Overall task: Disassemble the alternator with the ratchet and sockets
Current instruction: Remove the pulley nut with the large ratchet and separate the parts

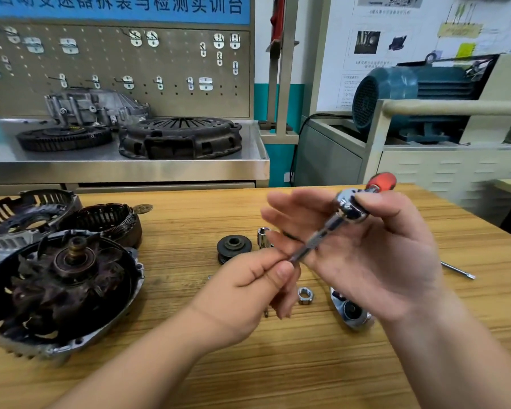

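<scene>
My right hand (375, 255) holds the ratchet (350, 206) by its chrome head, thumb over it, the red handle (381, 182) pointing away. A slim extension bar (313, 240) runs down from the head. My left hand (248, 293) pinches the bar's lower end between thumb and fingers. The alternator lies in parts at the left: the housing with the rotor (62, 287), the stator winding (106, 221) and the slotted rear cover (21, 214). The black pulley (233, 246), a socket (263, 236) and a nut (305, 295) lie on the wooden table (278, 364).
A chrome part (351, 312) lies under my right wrist, and a thin bar (457, 270) lies to the right. Behind the table, a steel bench carries a clutch cover (180, 137), a gear ring (62, 138) and a casing. A blue motor (410, 98) stands at the right.
</scene>
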The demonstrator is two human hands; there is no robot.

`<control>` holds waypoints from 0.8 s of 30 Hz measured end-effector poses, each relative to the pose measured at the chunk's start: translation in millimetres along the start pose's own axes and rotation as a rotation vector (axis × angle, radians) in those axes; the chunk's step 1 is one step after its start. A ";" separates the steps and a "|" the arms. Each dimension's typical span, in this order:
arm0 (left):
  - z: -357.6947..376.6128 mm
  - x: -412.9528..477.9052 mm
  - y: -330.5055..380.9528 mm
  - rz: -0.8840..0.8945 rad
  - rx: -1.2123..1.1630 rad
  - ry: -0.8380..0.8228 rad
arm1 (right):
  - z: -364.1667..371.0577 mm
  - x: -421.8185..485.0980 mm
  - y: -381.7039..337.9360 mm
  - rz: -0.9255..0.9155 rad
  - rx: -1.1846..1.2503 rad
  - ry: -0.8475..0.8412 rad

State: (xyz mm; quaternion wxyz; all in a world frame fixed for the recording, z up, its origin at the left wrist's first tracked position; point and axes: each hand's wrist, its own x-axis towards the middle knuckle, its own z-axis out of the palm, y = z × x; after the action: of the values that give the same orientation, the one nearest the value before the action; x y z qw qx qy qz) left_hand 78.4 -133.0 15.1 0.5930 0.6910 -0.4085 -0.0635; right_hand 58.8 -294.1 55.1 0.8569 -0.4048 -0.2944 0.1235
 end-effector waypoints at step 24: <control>-29.6 -4.2 -16.4 -0.118 0.174 0.129 | -55.4 -11.3 -21.3 0.299 -0.519 -0.005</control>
State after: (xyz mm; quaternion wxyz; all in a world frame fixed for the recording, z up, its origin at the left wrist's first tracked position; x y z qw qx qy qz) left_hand 100.6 -108.2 7.8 0.5511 0.7653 -0.3321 -0.0183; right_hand 82.8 -347.3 39.3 0.6963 -0.6489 -0.2555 0.1697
